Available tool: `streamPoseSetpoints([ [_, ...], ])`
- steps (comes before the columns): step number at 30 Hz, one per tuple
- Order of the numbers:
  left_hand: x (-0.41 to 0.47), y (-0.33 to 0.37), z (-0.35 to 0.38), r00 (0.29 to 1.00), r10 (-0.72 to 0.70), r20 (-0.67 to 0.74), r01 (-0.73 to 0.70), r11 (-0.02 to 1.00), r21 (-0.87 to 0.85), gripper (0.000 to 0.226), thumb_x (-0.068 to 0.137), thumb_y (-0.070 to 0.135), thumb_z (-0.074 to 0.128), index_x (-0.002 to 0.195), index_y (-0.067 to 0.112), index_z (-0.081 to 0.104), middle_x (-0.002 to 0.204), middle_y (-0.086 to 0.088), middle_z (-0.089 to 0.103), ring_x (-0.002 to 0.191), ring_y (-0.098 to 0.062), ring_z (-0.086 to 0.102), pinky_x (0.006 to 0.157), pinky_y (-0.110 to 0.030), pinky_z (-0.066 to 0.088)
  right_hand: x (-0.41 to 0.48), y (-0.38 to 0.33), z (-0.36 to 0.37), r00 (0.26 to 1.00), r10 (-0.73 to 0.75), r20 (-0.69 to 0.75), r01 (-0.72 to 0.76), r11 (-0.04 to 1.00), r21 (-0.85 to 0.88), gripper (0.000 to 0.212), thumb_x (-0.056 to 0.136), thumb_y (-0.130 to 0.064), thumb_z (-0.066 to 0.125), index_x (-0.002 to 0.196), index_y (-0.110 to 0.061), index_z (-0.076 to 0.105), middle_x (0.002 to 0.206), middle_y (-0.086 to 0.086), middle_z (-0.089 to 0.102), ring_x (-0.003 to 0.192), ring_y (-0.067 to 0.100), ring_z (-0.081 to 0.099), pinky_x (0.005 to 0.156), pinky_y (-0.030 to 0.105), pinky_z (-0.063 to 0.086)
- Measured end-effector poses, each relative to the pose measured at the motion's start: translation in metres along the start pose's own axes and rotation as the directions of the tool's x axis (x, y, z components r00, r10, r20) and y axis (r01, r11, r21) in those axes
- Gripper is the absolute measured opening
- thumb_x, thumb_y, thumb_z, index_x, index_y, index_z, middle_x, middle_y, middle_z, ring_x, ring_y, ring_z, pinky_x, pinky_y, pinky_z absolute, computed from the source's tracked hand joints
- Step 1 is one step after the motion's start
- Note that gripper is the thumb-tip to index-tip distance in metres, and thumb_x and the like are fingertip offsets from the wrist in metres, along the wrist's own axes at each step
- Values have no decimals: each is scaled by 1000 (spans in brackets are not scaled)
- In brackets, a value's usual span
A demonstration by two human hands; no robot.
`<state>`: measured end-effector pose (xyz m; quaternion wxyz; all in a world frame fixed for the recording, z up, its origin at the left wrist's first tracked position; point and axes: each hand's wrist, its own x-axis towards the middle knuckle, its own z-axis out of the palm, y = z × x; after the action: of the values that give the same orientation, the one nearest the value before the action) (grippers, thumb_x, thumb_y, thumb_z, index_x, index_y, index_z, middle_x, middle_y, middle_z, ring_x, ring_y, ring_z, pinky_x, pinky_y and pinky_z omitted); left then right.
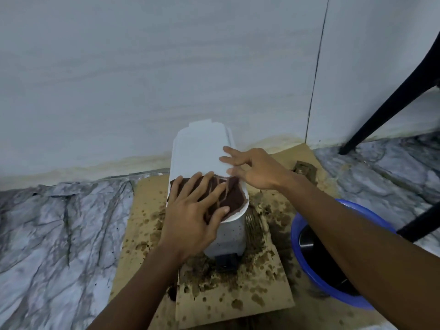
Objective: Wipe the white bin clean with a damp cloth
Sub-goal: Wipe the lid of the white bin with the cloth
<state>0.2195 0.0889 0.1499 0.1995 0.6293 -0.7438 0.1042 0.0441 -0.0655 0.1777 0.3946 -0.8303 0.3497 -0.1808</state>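
**On the bin lid, cloth pinned at the near end**

At far left the marble floor [59,222] lies open. Next comes the spattered cardboard [147,210] on which the bin [202,148] stands, its back near the wall [142,79]. The left hand [192,210] lies flat with fingers spread, pressing the brown cloth [234,198] onto the near end of the lid. The right hand [254,170], fingers spread and slightly bent, touches the lid's right edge and pinches nothing. Just right of the cardboard sits a blue basin [295,236], with black chair legs [390,101] beyond it.

The bin looks tall and narrow, so a hard sideways stroke could rock it, likely toward the basin. The cloth already reaches the lid's rounded near rim, and a pull toward the body could drag it off. The wall closes off the far side, and the basin and chair legs crowd the right. The freest room for elbows and for turning the bin is on the left.
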Motion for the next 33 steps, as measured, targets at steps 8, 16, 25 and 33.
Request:
streamPoseSetpoints([
  [8, -10, -5, 1, 991, -69, -118, 57, 993, -100, 48, 88, 47, 65, 130, 23, 70, 143, -4, 60, 137, -27, 51, 121, -47, 27, -2, 2, 1, 1000, 19, 21, -23, 978, 209, 38, 94, -24, 70, 131, -30, 66, 157, -23, 35, 143, 6, 39, 121, 39, 34],
  [16, 20, 38, 15, 981, -178, -79, 177, 984, -21, 45, 80, 50, 64, 115, 23, 77, 131, -8, 68, 127, -35, 56, 109, -65, 32, -3, 2, 1, 999, 29, -14, -25, 967, 254, 34, 98, -9, 63, 128, -23, 69, 157, -18, 39, 145, 9, 38, 120, 35, 34],
  [25, -18, -8, 10, 969, 56, -242, -70, 996, -47, 36, 91, 36, 71, 122, 18, 75, 136, -9, 65, 131, -32, 56, 113, -60, 33, 4, 3, 1, 999, 41, -4, -38, 955, 293, 28, 95, -18, 69, 122, -23, 72, 152, -19, 45, 141, 5, 42, 120, 35, 35],
  [33, 28, 53, 31, 939, -228, -257, 233, 972, -11, 37, 88, 43, 63, 111, 17, 77, 126, -7, 70, 121, -34, 60, 107, -62, 33, 2, 2, -1, 999, 35, -41, -21, 957, 290, 25, 96, -13, 66, 117, -23, 75, 152, -14, 47, 140, 8, 46, 118, 37, 39],
])
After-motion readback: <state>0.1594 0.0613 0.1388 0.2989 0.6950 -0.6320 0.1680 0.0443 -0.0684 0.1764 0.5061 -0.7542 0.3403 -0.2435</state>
